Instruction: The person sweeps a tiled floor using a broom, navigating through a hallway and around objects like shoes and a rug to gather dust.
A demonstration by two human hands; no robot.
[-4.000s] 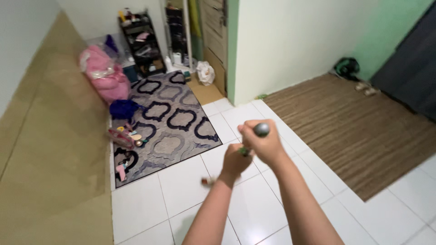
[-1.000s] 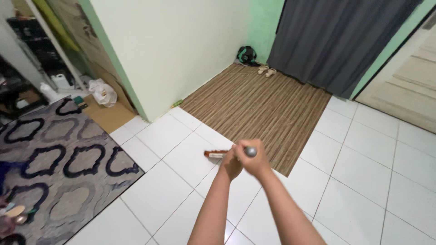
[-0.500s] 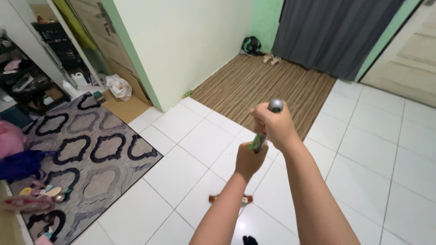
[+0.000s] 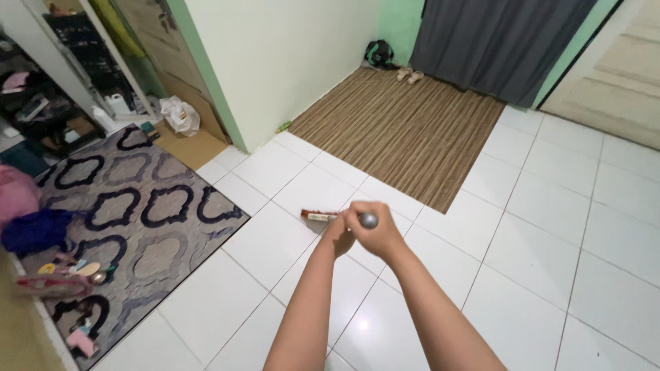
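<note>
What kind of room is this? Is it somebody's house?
Most likely a room in a home. There is a patterned grey rug with toys on it, a striped brown mat with slippers by a dark curtain, and shelves of household things, all on a white tiled floor.

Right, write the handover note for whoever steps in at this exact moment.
Right hand: closed round the top of a long stick with a rounded grey metal end.
Left hand: closed on the same stick just below.
The stick's reddish-brown head rests on the white tiled floor, near the corner of the brown striped woven mat.
To the left lies a grey rug with dark curled patterns, with small items along its far edge.
How much floor has been covered cannot be told from this view.
</note>
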